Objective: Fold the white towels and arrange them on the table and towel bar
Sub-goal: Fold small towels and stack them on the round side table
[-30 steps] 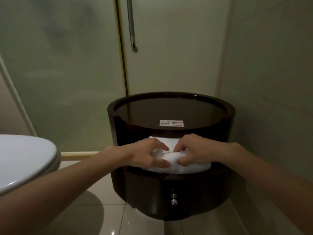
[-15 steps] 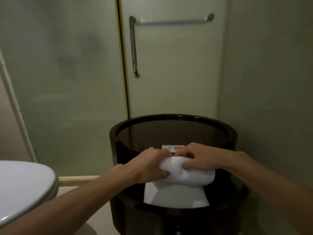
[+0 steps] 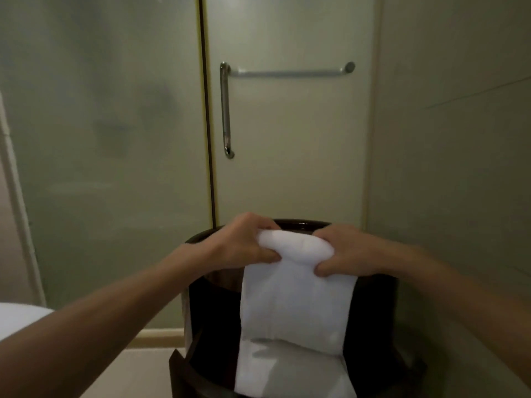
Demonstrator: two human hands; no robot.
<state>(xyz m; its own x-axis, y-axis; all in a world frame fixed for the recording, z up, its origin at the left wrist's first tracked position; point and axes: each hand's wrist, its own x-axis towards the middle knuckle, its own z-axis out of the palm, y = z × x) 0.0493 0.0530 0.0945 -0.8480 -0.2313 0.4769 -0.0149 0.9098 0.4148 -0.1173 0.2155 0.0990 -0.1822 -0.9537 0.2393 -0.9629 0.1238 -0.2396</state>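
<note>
Folds of the white towel [image 3: 296, 308] hang before the near edge of the round dark table [image 3: 215, 317] — the lower end lies on its lower shelf. The left hand [image 3: 244, 248] and the right hand [image 3: 342, 252] grip the bunched top roll at either end, fingers curled tight. Above, on the glass door, is the towel bar [image 3: 290, 72].

Frosted glass door [image 3: 287, 173] beside a frosted panel [image 3: 100, 139], white toilet lid [image 3: 20, 314] lower left, tiled wall [image 3: 459, 139] right.
</note>
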